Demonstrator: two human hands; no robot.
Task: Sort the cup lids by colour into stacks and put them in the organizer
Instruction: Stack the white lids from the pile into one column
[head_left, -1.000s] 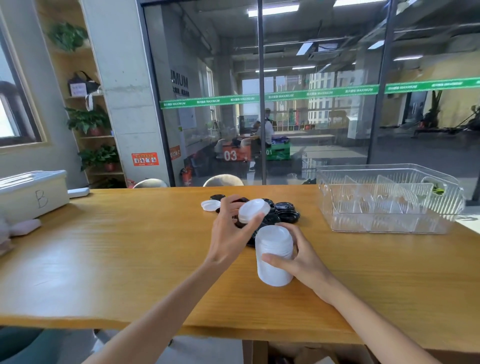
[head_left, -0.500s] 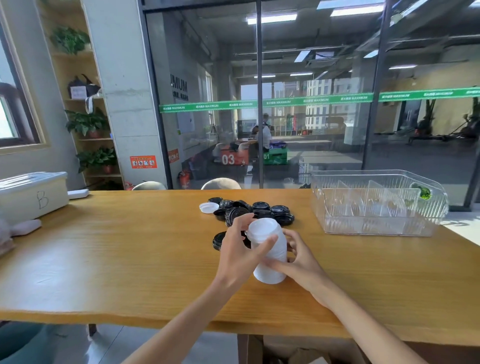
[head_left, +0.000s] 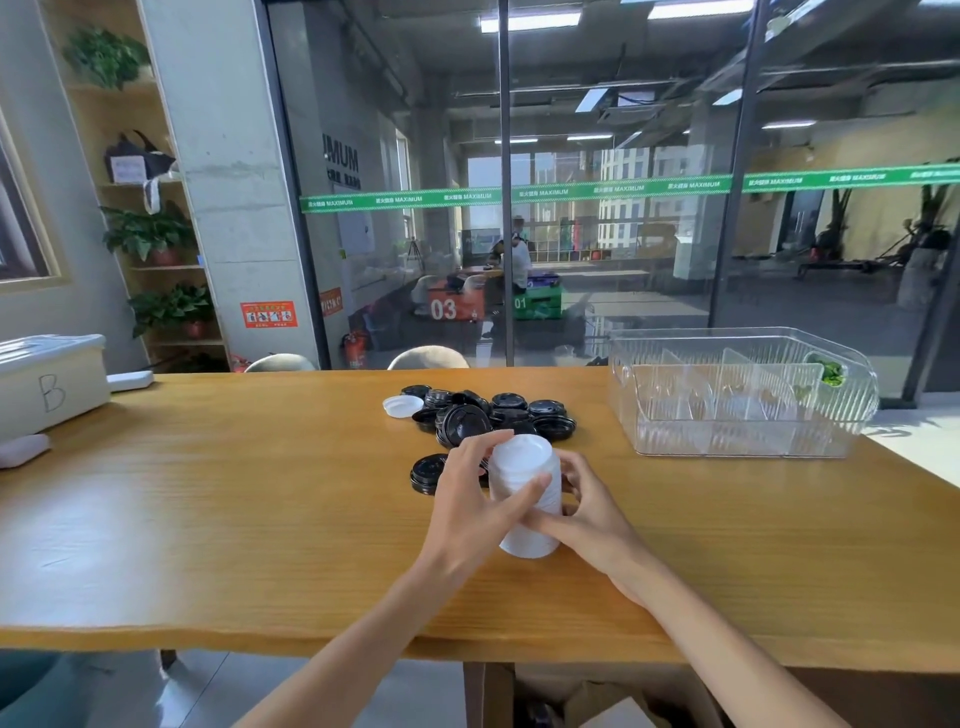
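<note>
Seated a second ago, the white lid now tops the white stack (head_left: 525, 499), which is gripped by the left hand (head_left: 475, 501) and right hand (head_left: 589, 512), fingers curled round it, on the surface (head_left: 234, 519). Black lids (head_left: 488, 415) remain just behind unsorted; open room lies rightward to the organizer (head_left: 740, 395).

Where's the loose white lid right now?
In the head view, the single white lid lies on the table at the far left edge of the black lid pile, beyond both hands.
</note>
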